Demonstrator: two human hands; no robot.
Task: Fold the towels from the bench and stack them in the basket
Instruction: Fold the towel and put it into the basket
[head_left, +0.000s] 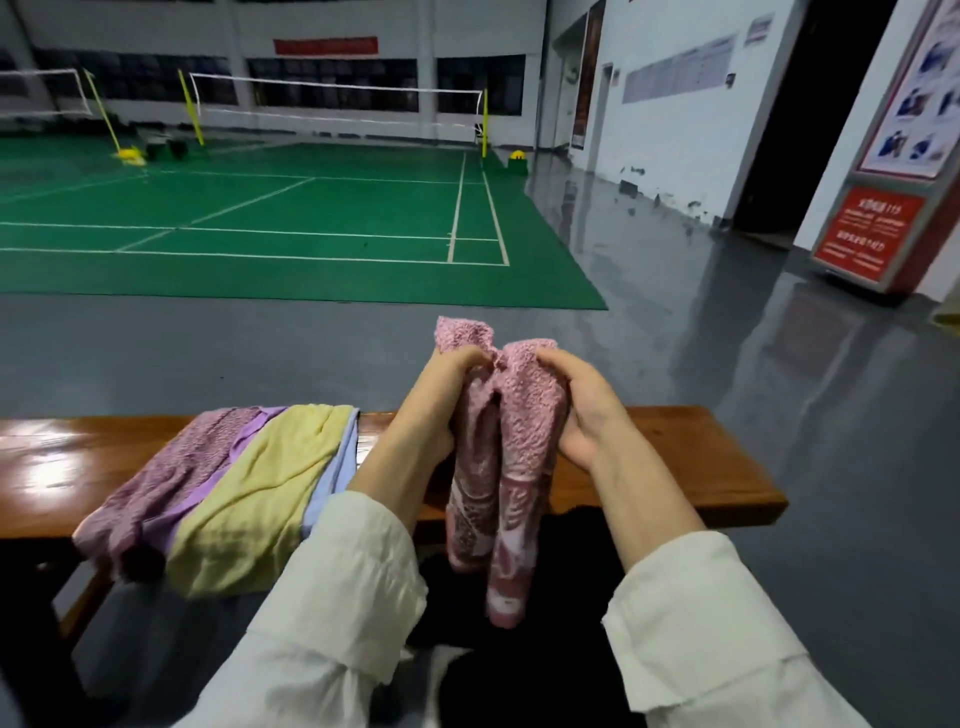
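Nearest the camera, two white sleeves (332, 597) reach forward over the bench. The left hand (441, 395) and the right hand (582, 410) both grip a pink patterned towel (524, 431), fingers curled into its bunched upper edge, close together. The towel is held up above the near edge of the bench, and two long folds of it hang down in front of the person. The wooden bench (701, 457) is glossy brown and runs across the view. On it, just left of the left forearm, lies a loose pile of towels draped over the near edge: a mauve textured towel (171, 467) at the left, a yellow towel (260, 488) in the middle and a pale blue towel (332, 467) beside the arm. Beyond the bench is grey floor, then a green badminton court (260, 208) with a net (337, 98), and at right a red sign stand (872, 234).
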